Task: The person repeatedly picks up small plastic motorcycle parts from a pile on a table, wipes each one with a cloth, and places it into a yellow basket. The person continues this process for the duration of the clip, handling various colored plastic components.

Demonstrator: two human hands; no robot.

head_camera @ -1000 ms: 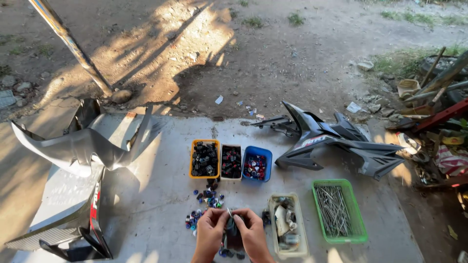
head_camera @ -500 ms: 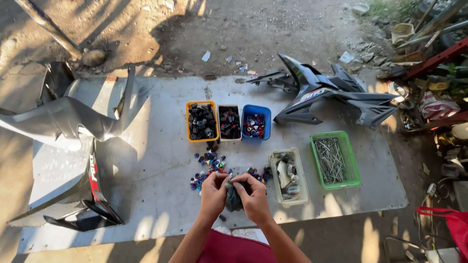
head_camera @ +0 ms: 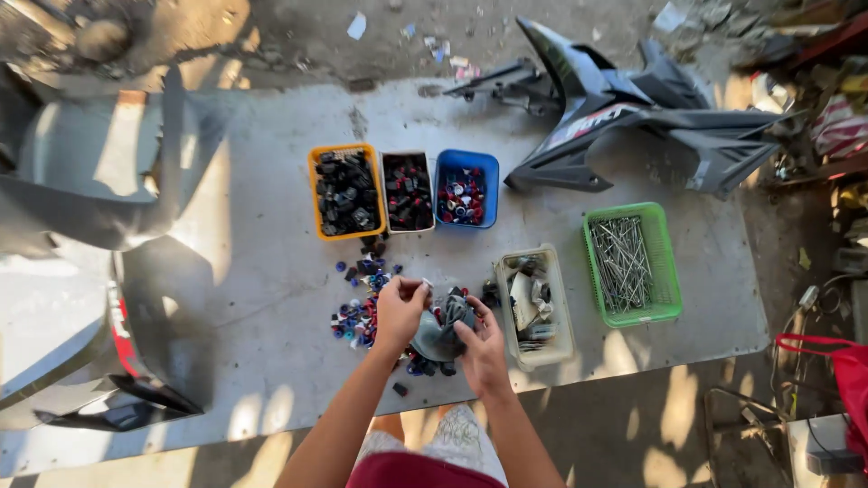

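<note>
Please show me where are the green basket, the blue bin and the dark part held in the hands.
green basket [head_camera: 671, 309], head view, on its right front rim.
blue bin [head_camera: 467, 161], head view, on its far rim.
dark part [head_camera: 432, 342], head view, on its grey lower body between the hands.

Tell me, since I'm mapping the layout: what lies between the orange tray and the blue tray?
In the head view, a white tray filled with small dark and red parts sits between the orange tray and the blue tray, edge to edge with both.

pale concrete slab [head_camera: 271, 271] in dappled sunlight, bare dirt ground [head_camera: 298, 36] beyond, scrap clutter [head_camera: 814, 108] at right
</note>
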